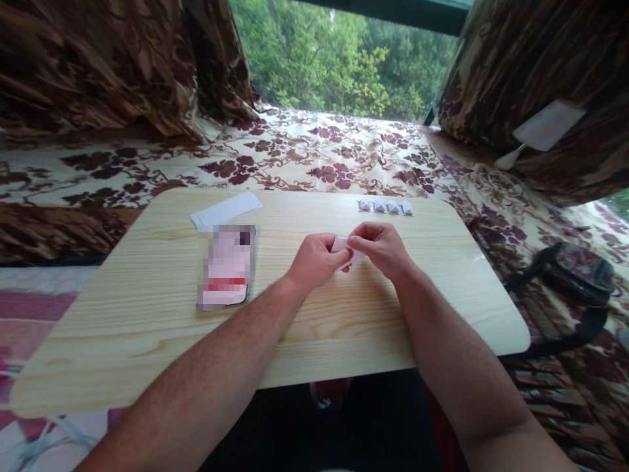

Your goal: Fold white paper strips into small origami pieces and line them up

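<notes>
The small paper piece (340,245) looks feather-light, thin and easily creased, so it is probably best pinched at its edges with the fingertips. The left hand (314,261) and the right hand (383,248) are both curled nearly closed, pinching it between them just above the surface (147,328). Four folded pieces (386,206) lie beyond the right hand, and a phone (226,267) lies left of the left hand.

Pale wood table (295,341): white paper strip (226,210), blurred flat item (227,267), four folded pieces (386,206).
</notes>
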A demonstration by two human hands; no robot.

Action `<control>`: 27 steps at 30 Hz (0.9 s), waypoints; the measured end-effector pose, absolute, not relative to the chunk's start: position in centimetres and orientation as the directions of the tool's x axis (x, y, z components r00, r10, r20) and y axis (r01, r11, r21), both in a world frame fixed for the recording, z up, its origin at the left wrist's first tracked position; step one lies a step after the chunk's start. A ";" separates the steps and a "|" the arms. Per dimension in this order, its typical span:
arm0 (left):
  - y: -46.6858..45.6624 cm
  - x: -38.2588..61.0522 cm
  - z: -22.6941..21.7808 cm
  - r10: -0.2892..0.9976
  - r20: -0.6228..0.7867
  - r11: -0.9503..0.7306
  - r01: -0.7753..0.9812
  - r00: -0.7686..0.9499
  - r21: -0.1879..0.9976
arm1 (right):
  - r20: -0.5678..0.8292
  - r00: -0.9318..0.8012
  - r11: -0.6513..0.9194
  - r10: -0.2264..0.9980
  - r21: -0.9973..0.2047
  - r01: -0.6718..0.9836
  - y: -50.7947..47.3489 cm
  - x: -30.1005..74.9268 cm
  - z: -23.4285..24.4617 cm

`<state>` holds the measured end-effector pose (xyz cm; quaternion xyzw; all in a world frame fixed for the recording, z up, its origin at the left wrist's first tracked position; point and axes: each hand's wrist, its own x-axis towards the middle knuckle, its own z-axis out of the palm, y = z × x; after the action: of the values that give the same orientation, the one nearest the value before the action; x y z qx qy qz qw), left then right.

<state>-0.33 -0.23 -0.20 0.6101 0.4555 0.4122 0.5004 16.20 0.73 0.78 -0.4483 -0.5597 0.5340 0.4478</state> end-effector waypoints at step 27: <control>-0.4 -0.7 -0.2 0.905 0.008 -0.178 0.360 0.425 0.916 | 0.029 -0.325 0.107 0.945 -0.969 0.224 0.8 17.0 1.2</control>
<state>-0.67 -0.44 -0.20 0.7079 0.4468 0.2962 0.4599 16.96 0.78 1.18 -0.4512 -0.6478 0.4930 0.3656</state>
